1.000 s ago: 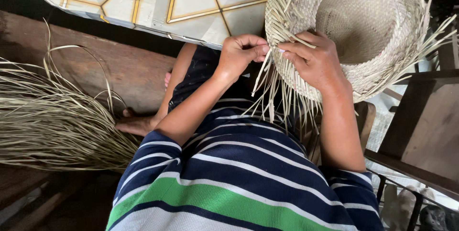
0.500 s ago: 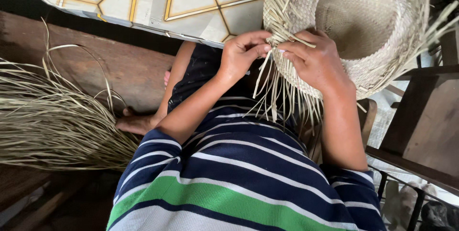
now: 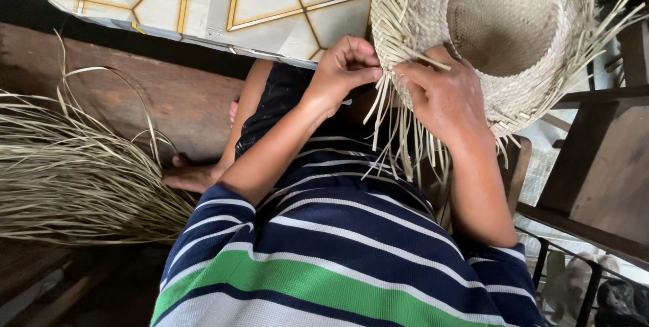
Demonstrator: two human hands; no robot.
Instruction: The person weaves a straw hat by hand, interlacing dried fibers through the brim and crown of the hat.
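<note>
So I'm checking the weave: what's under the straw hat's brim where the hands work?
Loose straw strips hang from the straw hat over the striped shirt. The left hand and right hand hide the brim edge.

The straw hat (image 3: 507, 29) runs past the top edge, its near brim hidden behind both hands.

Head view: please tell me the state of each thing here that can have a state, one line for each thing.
Straw hat: unfinished, crown woven, loose strands sticking out around the brim.
Left hand: closed, pinching strands at the brim edge.
Right hand: resting on the brim, fingers on a strand.
Loose strands: unwoven, hanging down from the brim.
Bundle of straw: loose, lying spread out to the person's left.
</note>
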